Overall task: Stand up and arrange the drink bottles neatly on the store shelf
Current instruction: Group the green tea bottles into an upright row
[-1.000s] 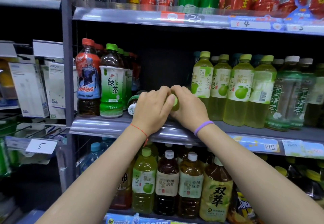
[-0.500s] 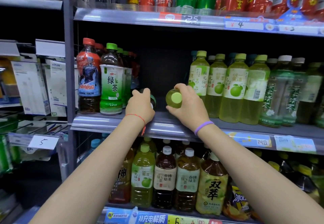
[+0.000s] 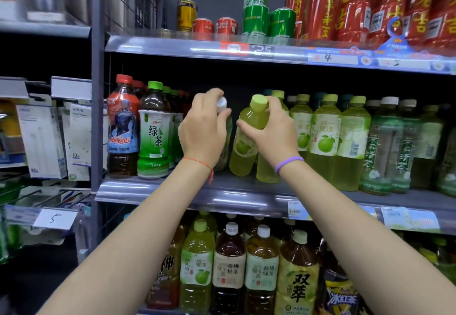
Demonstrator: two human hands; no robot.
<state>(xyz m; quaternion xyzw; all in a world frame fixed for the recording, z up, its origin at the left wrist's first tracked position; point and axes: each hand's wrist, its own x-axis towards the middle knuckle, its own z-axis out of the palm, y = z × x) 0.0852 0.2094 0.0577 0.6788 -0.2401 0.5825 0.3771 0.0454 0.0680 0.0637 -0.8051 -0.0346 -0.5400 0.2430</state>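
A person's left hand [image 3: 203,129] grips a white-capped bottle [image 3: 223,127] while the right hand [image 3: 272,130] clamps its fingers round a tilted green-apple drink bottle [image 3: 249,134] over the middle shelf [image 3: 172,193], in the gap beside the 绿茶 green tea [image 3: 154,129]. Next, probably, both need setting upright in line. Price tags read "4" and "5".

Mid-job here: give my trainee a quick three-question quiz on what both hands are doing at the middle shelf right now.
1. True or false: the right hand holds a yellow-green bottle that tilts.
2. What colour is the cap of the bottle in the left hand's grip?
3. The middle shelf gap lies: A) left of the red-capped bottle; B) between the green tea and the apple drinks.

Key: 1 true; 2 white; 3 B.
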